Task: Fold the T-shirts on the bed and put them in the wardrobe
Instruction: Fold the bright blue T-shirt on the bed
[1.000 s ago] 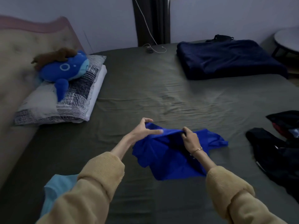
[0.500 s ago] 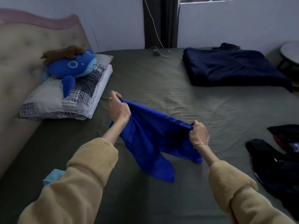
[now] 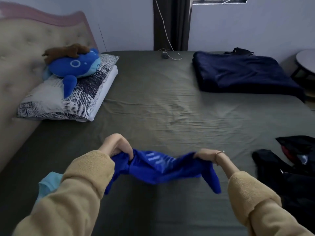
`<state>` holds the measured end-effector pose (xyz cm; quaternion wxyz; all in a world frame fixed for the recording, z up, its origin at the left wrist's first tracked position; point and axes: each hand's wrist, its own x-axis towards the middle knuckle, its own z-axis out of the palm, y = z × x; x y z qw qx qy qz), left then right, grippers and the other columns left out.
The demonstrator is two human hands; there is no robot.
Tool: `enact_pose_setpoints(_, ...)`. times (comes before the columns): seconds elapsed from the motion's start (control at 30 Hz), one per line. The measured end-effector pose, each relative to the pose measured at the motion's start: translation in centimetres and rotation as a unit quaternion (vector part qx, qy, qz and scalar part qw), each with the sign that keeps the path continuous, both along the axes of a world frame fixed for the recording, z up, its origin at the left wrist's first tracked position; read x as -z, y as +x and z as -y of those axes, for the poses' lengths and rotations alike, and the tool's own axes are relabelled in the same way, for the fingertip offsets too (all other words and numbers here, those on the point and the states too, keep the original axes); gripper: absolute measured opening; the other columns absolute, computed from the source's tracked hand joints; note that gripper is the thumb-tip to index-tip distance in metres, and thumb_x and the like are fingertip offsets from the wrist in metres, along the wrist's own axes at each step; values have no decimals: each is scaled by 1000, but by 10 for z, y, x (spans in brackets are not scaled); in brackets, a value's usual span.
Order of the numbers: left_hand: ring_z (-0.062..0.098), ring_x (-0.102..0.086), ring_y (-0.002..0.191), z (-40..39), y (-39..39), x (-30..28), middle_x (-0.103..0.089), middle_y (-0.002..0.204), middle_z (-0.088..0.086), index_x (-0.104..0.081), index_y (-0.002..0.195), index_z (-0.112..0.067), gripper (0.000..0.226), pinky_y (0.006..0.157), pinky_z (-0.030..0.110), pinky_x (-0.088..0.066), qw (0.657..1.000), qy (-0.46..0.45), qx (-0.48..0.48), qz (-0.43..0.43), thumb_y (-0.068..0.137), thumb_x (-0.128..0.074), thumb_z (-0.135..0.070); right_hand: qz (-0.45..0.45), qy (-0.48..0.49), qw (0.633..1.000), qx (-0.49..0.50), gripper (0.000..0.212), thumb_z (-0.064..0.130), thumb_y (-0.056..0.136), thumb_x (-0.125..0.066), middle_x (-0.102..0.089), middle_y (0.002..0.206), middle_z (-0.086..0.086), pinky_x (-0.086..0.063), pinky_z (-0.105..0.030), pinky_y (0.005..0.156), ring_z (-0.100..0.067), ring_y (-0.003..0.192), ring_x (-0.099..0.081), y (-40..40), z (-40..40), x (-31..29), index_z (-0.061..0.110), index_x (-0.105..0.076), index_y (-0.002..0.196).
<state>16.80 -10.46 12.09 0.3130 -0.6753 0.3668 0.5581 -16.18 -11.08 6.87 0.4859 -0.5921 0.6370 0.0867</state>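
Observation:
A bright blue T-shirt (image 3: 158, 169) hangs stretched between my two hands just above the grey-green bed sheet (image 3: 170, 103). My left hand (image 3: 115, 147) grips its left end, fingers curled into the cloth. My right hand (image 3: 208, 155) pinches the right end, and a sleeve dangles below it. White print shows on the shirt's middle. A light blue garment (image 3: 48, 184) lies at the near left, half hidden behind my left sleeve. Dark clothes (image 3: 286, 169) are heaped at the bed's right edge. No wardrobe is in view.
A patterned pillow (image 3: 68, 101) with a blue plush toy (image 3: 75, 65) sits at the headboard on the left. A folded navy blanket (image 3: 242, 74) lies at the far right. A charger cable (image 3: 168, 55) trails at the far edge. A round table (image 3: 306, 60) stands beyond the bed.
My hands have come down from a raised, slanted hold to a level one low over the sheet. The shirt, spread out before, now sags bunched between them.

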Motion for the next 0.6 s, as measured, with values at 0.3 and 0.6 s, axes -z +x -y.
enact_pose_setpoints(0.3,30,-55,118,14,-42,2,-55,129,15,-49,128,-2,43,93,35,-47,986,-65,122,96,90,-53,-22,-176,89,962,-189,48,39,95,-46,-59,121,-11,-44,-26,73,-15,75,-53,2,9,2,2,-55,125)
enact_pose_setpoints(0.6,31,-52,117,101,-44,27,-56,127,14,-53,121,-8,28,92,41,-42,769,-607,-86,181,94,-45,-8,140,-215,905,338,31,6,91,-53,-58,118,-22,-39,-29,75,-28,105,-56,3,117,20,-3,-52,120)
